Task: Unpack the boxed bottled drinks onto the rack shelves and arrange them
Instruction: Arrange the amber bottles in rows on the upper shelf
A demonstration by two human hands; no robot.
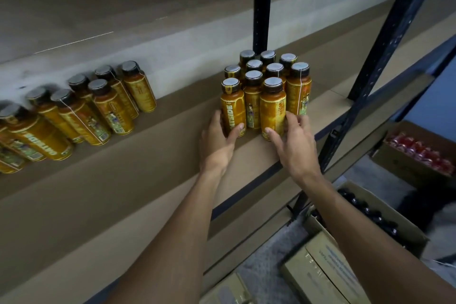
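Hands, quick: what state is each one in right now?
Left hand: holding, thumb and fingers curled round the front-left bottle.
Right hand: holding, thumb and fingers round the base of the front-right bottle.

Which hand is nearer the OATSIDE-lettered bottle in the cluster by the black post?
Left. The left hand grips the OATSIDE bottle itself, thumb across its base. The right hand is to its right, holding the neighbouring front bottle.

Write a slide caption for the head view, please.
Left hand and right hand grip two front bottles standing on the shelf.
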